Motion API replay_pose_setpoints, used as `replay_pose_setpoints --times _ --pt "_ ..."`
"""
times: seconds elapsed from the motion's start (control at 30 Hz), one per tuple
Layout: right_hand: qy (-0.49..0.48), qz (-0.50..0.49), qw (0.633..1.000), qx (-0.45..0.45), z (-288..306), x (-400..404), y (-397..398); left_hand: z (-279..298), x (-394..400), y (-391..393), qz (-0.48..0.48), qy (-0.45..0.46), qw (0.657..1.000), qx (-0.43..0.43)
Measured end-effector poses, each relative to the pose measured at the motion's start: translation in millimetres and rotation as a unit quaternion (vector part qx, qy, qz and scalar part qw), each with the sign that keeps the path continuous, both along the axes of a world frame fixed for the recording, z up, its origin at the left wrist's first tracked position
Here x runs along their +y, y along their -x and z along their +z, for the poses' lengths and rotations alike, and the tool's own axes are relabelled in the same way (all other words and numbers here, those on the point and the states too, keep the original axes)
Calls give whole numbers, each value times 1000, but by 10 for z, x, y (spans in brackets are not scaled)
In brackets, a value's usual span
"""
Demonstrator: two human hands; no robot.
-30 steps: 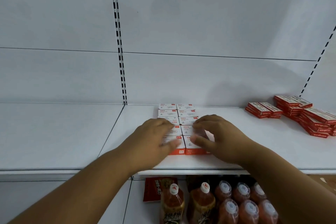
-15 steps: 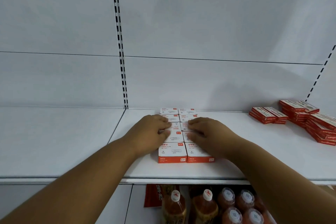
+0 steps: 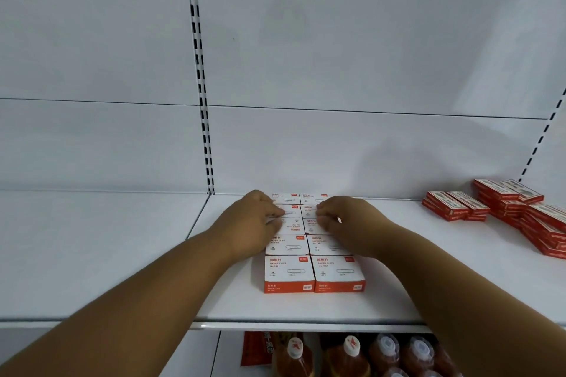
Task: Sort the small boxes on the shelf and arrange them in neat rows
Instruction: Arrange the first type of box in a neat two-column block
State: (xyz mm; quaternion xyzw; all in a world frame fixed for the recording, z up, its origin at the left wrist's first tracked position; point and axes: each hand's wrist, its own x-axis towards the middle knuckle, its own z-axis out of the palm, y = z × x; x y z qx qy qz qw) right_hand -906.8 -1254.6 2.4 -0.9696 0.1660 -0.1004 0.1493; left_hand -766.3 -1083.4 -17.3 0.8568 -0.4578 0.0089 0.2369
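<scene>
paper clip boxes (image 3: 312, 254) in two rows; left hand (image 3: 248, 223), right hand (image 3: 352, 220) curled, gripping mid-row boxes.

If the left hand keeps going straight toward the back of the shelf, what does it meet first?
Probably the rearmost paper clip box in the left column, just past the left hand; behind that stands the white back panel. Depth is hard to judge.

Bare shelf (image 3: 101, 254) left; red boxes (image 3: 502, 208) right

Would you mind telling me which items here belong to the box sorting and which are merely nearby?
In the job:
white and orange cardboard paper clip boxes
left hand
right hand
white metal shelf

Lying about:
red flat boxes piled at right
orange drink bottles below
</scene>
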Motion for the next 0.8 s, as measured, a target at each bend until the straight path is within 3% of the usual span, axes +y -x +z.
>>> replay_pose_setpoints --times 0.37,0.63,0.8 --pt "-11 0 1000 -27 -27 -68 -24 -17 -24 -60 -7 54 997 59" --pt "0 -33 999 0 40 -169 -224 150 -260 -135 33 -12 999 3" --pt "-4 -29 1000 -4 -39 -197 -250 31 -292 -152 30 25 999 3"
